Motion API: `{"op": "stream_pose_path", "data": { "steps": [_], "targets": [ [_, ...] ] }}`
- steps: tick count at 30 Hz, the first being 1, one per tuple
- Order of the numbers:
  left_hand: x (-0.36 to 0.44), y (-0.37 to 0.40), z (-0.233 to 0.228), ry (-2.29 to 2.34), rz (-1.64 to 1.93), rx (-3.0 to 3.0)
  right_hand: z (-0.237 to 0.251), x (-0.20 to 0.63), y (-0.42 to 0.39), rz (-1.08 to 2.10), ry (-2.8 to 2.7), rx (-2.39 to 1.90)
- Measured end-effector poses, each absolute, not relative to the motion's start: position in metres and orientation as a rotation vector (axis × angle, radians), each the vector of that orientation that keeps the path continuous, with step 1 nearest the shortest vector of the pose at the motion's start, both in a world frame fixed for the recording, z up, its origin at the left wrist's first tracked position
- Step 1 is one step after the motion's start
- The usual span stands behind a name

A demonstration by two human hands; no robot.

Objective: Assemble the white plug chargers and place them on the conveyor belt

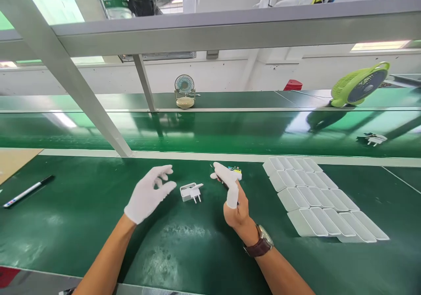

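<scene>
My left hand [148, 194] wears a white glove and hovers over the green bench with its fingers spread, holding nothing. Just to its right a white plug housing [190, 191] with two metal pins lies on the mat, a little apart from the fingertips. My right hand [232, 196] has white finger cots on thumb and forefinger and a watch on the wrist. It pinches a small circuit board [235, 171] with coloured parts, held above the mat to the right of the housing.
Rows of white plastic shells [319, 200] lie on the right of the mat. A marker pen [28, 191] lies far left. Beyond runs a green conveyor belt [210, 130] carrying a small white part [375, 139], with two fans [184, 91] [360, 84] behind it. A slanted metal post [72, 84] stands at left.
</scene>
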State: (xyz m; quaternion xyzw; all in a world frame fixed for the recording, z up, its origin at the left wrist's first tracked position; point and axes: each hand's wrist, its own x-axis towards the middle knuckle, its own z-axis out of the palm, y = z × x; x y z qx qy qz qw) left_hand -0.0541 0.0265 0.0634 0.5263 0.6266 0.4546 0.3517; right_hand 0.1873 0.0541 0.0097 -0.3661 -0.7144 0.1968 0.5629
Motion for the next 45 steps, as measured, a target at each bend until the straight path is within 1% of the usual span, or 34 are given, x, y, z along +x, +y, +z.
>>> {"op": "stream_pose_path", "data": {
  "steps": [3, 6, 8, 10, 13, 15, 16, 17, 20, 22, 25, 32, 36, 41, 45],
  "targets": [
    [-0.049, 0.002, 0.072, 1.460, 1.030, 1.295, 0.015, 0.183, 0.040, 0.225, -1.943, -0.661],
    [-0.023, -0.026, 0.060, 1.116, 0.881, 1.170, 0.019, 0.171, 0.024, 0.109, -2.169, -0.453],
    [-0.007, -0.036, 0.048, 0.983, 0.928, 1.020, 0.019, 0.162, 0.017, 0.079, -2.273, -0.398],
    [-0.004, -0.036, 0.038, 0.979, 1.027, 0.918, 0.018, 0.156, 0.015, 0.053, -2.304, -0.420],
    [-0.042, -0.015, 0.027, 1.200, 1.263, 0.984, 0.015, 0.154, 0.017, 0.034, -2.241, -0.469],
    [-0.093, 0.004, 0.023, 1.602, 1.348, 1.147, 0.015, 0.157, 0.020, 0.056, -2.188, -0.508],
    [-0.123, 0.012, 0.021, 1.890, 1.293, 1.233, 0.016, 0.159, 0.021, 0.072, -2.168, -0.530],
    [-0.153, 0.019, 0.020, 2.199, 1.159, 1.286, 0.017, 0.160, 0.022, 0.087, -2.155, -0.551],
    [-0.227, 0.029, 0.021, 2.504, 1.042, 1.249, 0.020, 0.164, 0.022, 0.091, -2.115, -0.591],
    [-0.257, 0.028, 0.020, 2.592, 0.971, 1.239, 0.020, 0.164, 0.023, 0.083, -2.099, -0.610],
    [-0.279, 0.026, 0.014, 2.671, 0.886, 1.246, 0.017, 0.164, 0.026, 0.086, -2.083, -0.633],
    [-0.295, 0.029, -0.005, 2.852, 0.833, 1.228, 0.019, 0.169, 0.043, -0.017, -2.036, -0.668],
    [-0.300, 0.029, -0.011, 2.871, 0.802, 1.251, 0.022, 0.182, 0.062, -0.092, -2.122, -0.678],
    [-0.304, 0.030, -0.014, 2.871, 0.794, 1.270, 0.005, 0.193, 0.086, -0.113, -2.233, -0.681],
    [-0.304, 0.028, -0.006, 2.879, 0.809, 1.281, -0.015, 0.194, 0.093, -0.127, -2.262, -0.677]
  ]
}}
